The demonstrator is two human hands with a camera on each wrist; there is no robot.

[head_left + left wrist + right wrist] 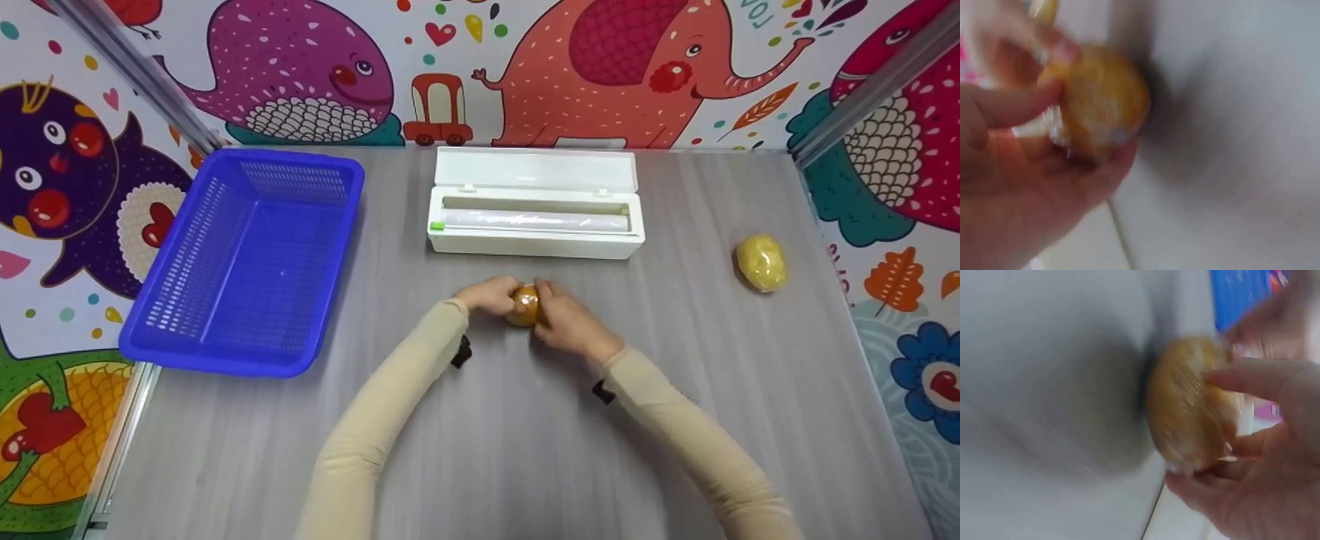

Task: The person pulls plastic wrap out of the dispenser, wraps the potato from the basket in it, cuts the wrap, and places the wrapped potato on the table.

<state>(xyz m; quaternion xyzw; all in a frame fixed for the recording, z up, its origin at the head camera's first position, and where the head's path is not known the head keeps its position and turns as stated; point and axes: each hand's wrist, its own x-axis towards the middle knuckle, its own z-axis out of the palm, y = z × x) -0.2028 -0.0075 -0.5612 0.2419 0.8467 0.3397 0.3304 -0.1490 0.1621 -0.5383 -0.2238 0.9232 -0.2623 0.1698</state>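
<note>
A round orange-yellow item wrapped in clear cling film (527, 305) is held between both hands, just in front of the white box. Its exact kind is hard to tell through the film. My left hand (491, 296) grips its left side; in the left wrist view, the thumb and fingers curl round the wrapped item (1100, 101), though blurred. From the other side my right hand (574, 324) holds it too, and the right wrist view has fingers above and below the shiny film (1188, 405). The underside of the item is close to the table surface.
Behind the hands stands a white cling film dispenser (536, 244), lid raised, with a roll of film (534, 220) inside. A blue plastic basket (319, 300) is at the left. Far right lies a yellow film-wrapped lump (761, 262). Patterned panels (600, 75) border the grey table (487, 450).
</note>
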